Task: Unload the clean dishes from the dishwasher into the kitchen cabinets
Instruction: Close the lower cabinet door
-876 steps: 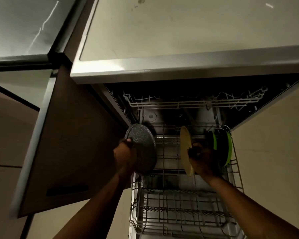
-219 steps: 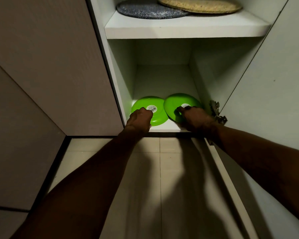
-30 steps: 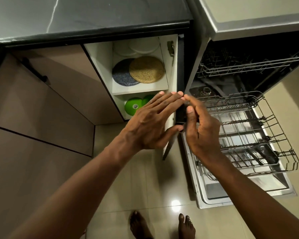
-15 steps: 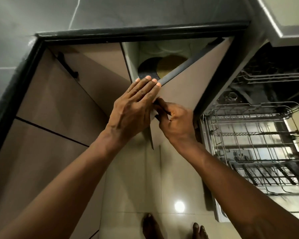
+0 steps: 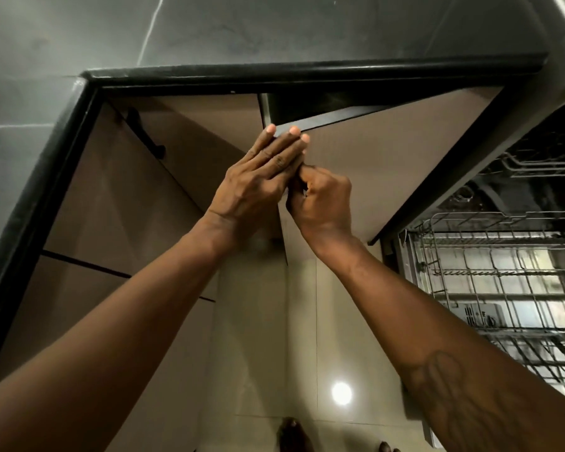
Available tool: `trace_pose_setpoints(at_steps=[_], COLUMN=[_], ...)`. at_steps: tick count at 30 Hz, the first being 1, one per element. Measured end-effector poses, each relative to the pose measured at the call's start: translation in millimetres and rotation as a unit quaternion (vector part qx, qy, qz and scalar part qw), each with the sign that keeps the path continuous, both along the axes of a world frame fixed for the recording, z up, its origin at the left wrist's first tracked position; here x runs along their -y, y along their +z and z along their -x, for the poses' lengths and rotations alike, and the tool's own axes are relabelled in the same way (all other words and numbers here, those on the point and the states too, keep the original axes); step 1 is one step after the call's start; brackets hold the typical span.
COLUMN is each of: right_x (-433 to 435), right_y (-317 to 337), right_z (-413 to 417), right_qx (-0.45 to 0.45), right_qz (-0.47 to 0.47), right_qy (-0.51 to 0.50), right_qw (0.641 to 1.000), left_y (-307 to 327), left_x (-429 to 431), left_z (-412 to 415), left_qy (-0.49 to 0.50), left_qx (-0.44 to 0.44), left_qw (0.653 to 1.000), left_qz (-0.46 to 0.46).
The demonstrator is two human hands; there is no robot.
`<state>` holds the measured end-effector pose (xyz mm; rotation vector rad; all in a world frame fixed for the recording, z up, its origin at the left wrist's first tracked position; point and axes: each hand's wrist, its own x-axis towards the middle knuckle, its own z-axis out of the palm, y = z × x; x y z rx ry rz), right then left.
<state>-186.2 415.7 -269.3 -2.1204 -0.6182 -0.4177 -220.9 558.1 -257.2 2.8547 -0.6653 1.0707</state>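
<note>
The brown cabinet door beside the dishwasher stands almost closed, with only a dark narrow gap at its top left. My left hand lies flat with straight fingers against the door's free edge. Just to its right, my right hand has its fingers curled on that same edge. The plates inside the cabinet are hidden behind the door. The dishwasher's lower rack is pulled out at the right and no dishes show in it.
A dark countertop with a black rim overhangs the cabinets. The neighbouring brown cabinet at the left has a black handle. The upper dishwasher rack sits inside the machine. Glossy floor tiles and my bare feet lie below.
The cabinet door has swung further shut under both hands, and the plates seen inside it before are now hidden. The view has shifted left and closer.
</note>
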Motion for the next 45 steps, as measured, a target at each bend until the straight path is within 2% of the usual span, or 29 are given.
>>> trace_pose_setpoints(at_steps=[10,17,22,29,34,38,41,45], right_x=[-42.0,-68.5,-71.9,-73.1,-65.1,-43.3,-14.1,44.4], right_y=[-1.0,8.9,5.2,4.3,7.5,4.8,-6.9,-29.6], right_z=[-43.3,-67.1,-79.0,-79.7,-71.9,-53.8,-35.6,-1.8], right_qx=[0.019,-0.045,-0.032,-0.061,-0.092,-0.058,-0.027,-0.037], right_qz=[0.012,0.017,0.042,0.053,0.031,0.023,0.060,0.115], right_qy=[-0.029,-0.044,-0.049,-0.052,-0.027,-0.012,-0.008,-0.009], right_qw=[0.999,0.998,0.997,0.995,0.995,0.998,0.998,0.993], left_y=[-6.3,6.0,14.3,22.0,25.5,18.3,10.4,-7.8], left_x=[-34.7,-52.9,-56.1,-54.4,-44.5,-31.5,-10.0,34.3], left_z=[-42.6,-67.2,-74.8,-70.1,-61.5,-43.5,-22.0,12.0], left_qy=[-0.004,0.044,0.069,0.098,0.105,0.127,0.142,0.131], left_qx=[0.007,-0.098,-0.137,-0.196,-0.218,-0.208,-0.201,-0.240], left_qw=[1.000,0.994,0.988,0.975,0.970,0.970,0.969,0.962], left_qz=[0.027,0.014,-0.031,-0.028,0.006,-0.004,0.005,-0.007])
